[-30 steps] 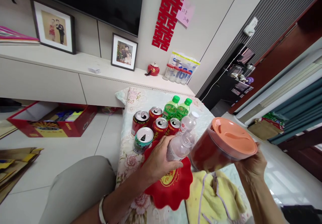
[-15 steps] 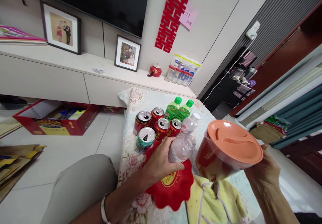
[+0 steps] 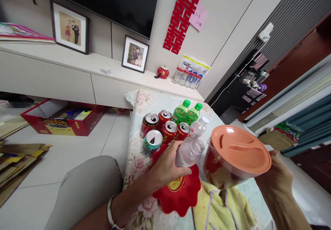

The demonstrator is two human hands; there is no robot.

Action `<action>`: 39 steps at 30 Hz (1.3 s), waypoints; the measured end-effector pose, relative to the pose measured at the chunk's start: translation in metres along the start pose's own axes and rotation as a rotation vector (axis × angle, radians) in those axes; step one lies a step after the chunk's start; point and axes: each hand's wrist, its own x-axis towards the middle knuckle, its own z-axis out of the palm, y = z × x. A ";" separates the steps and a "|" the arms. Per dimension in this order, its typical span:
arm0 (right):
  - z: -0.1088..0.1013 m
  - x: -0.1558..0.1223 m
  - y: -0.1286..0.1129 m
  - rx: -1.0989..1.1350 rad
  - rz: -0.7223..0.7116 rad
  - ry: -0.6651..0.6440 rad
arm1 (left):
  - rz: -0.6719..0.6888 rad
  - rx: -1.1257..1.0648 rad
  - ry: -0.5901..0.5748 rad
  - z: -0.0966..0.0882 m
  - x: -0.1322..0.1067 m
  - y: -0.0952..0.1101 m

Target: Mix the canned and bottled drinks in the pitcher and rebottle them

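Clear plastic filled my left hand (image 3: pixel 168 164), its thumb and fingers curled around an uncapped bottle (image 3: pixel 187 154) that leaned right above the far part of a red scalloped dish (image 3: pixel 181 195). With my right hand (image 3: pixel 275 171) I gripped a transparent pitcher (image 3: pixel 217 164) by its right side; the fingers were mostly hidden behind it, so I couldn't tell how far they wrapped. Its orange lid (image 3: pixel 240 149) was on, and it tilted left, just right of the bottle, over the far end of a yellow cloth (image 3: pixel 222 206). Beyond my left hand stood a green can (image 3: pixel 152 143), red cans (image 3: pixel 169 132) and a white-capped bottle (image 3: pixel 198 128).
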 end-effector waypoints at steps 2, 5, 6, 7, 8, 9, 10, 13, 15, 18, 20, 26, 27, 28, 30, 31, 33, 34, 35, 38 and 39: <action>0.002 -0.002 -0.001 -0.005 0.032 0.039 | 0.008 0.001 0.002 0.000 0.000 -0.001; 0.005 -0.004 -0.003 -0.010 0.058 0.088 | 0.014 0.000 0.002 0.000 0.000 -0.003; 0.006 -0.004 -0.004 -0.014 0.061 0.098 | 0.014 -0.001 0.001 0.000 0.001 -0.003; 0.007 -0.005 -0.005 -0.020 0.062 0.104 | 0.015 -0.001 0.000 0.000 0.001 -0.003; 0.008 -0.005 -0.006 -0.024 0.062 0.107 | 0.016 -0.001 -0.002 0.001 0.001 -0.004; 0.008 -0.005 -0.007 -0.029 0.061 0.109 | 0.018 0.000 -0.002 0.001 0.001 -0.004; 0.009 -0.006 -0.008 -0.033 0.057 0.110 | 0.019 0.002 -0.002 0.001 0.001 -0.004; 0.011 -0.006 -0.011 -0.044 0.044 0.110 | 0.015 0.006 -0.001 0.000 0.001 -0.003; 0.012 -0.007 -0.012 -0.053 0.038 0.106 | 0.011 0.005 -0.003 0.000 0.001 -0.003; 0.014 -0.006 -0.013 -0.058 0.033 0.089 | 0.012 0.007 -0.005 0.000 0.001 -0.002; 0.014 -0.005 -0.012 -0.057 0.028 0.077 | 0.015 0.013 -0.001 0.000 0.001 -0.003; 0.014 -0.003 -0.013 -0.069 0.024 0.061 | 0.022 0.008 0.003 0.001 0.002 -0.003; 0.014 -0.003 -0.013 -0.070 0.024 0.058 | 0.024 0.006 0.002 0.001 0.002 -0.004; 0.014 -0.003 -0.014 -0.072 0.023 0.056 | 0.026 0.005 0.001 0.001 0.002 -0.004; 0.013 -0.003 -0.014 -0.078 0.019 0.053 | 0.031 0.005 0.001 0.001 0.002 -0.005; 0.013 -0.004 -0.014 -0.083 0.018 0.050 | 0.031 0.005 0.003 0.001 0.002 -0.006; 0.013 -0.003 -0.014 -0.096 0.020 0.044 | 0.028 0.005 0.006 0.001 0.002 -0.007; 0.012 -0.003 -0.014 -0.103 0.020 0.040 | 0.026 0.004 0.006 0.001 0.002 -0.007; 0.012 -0.003 -0.014 -0.110 0.020 0.037 | 0.024 0.002 0.006 0.001 0.002 -0.007; 0.012 -0.004 -0.014 -0.122 0.017 0.023 | 0.027 -0.003 0.006 0.001 0.002 -0.006; 0.012 -0.004 -0.014 -0.126 0.017 0.017 | 0.030 -0.002 0.005 0.001 0.002 -0.006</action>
